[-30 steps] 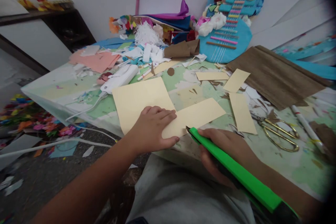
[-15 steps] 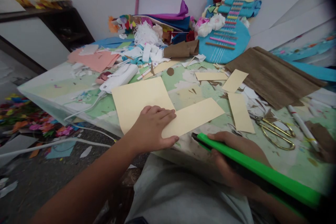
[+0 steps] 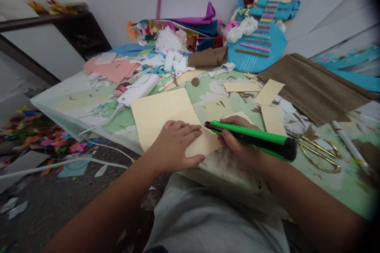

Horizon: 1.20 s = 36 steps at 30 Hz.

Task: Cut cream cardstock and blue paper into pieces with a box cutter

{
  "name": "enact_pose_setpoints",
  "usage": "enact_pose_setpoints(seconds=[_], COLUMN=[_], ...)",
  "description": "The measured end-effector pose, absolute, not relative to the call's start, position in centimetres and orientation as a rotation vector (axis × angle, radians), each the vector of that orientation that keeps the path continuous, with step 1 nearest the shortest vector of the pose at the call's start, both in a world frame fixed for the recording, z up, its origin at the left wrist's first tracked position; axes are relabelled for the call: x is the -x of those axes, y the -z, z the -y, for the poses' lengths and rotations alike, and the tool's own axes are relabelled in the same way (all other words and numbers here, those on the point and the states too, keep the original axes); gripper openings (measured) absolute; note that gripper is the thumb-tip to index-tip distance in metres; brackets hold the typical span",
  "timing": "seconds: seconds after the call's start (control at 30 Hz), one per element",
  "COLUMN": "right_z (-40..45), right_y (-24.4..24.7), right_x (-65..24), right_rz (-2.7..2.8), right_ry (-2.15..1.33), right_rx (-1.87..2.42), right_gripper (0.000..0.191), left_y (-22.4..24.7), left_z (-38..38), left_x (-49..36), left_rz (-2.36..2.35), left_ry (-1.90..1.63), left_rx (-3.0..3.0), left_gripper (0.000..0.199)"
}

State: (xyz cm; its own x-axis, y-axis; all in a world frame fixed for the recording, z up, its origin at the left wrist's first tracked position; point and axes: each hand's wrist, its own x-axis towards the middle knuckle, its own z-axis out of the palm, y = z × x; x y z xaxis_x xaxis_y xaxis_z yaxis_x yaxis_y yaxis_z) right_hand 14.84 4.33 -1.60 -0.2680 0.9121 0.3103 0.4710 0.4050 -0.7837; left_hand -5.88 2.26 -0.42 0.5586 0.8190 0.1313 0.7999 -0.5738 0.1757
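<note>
My left hand [image 3: 175,146] lies flat with fingers spread, pressing on a large cream sheet of card [image 3: 164,112]. My right hand [image 3: 242,142] grips a green-and-black utility knife [image 3: 252,132]. Its dark tip points left, just past my left fingertips, over the sheet's right edge; I cannot make out a blade. Beneath the knife and my right fingers is a cream card strip [image 3: 212,142], partly hidden, meeting the sheet near my left fingers.
Cream card pieces [image 3: 269,91] and gold-handled scissors [image 3: 320,152] lie to the right, near brown paper [image 3: 314,87]. A white power strip [image 3: 139,89] with a cord sits left. Paper scraps and a blue paper guitar [image 3: 257,49] fill the back.
My right hand has brought the utility knife up and left, from the table's front edge to over the card strip. The left hand stays on the card. The view has shifted slightly.
</note>
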Motion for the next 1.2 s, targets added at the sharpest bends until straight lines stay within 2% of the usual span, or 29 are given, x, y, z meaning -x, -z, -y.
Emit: enact_pose_setpoints(seconds=[0.37, 1.03, 1.2], right_z=[-4.2, -4.2, -5.6], right_y=[1.6, 1.8, 0.8], right_x=[-14.4, -14.8, -15.8], right_rz=[1.948, 1.879, 1.874], right_ry=[-0.616, -0.728, -0.849], right_rx=[1.224, 1.187, 1.137], right_gripper=[0.02, 0.017, 0.029], left_y=[0.7, 0.9, 0.9], left_z=[-2.3, -2.4, -2.2], left_x=[6.0, 6.0, 6.1], left_rz=[-1.385, -1.393, -1.38], left_ry=[-0.32, -0.309, -0.303], left_rx=[-2.711, -2.733, -2.75], left_gripper=[0.06, 0.059, 0.06])
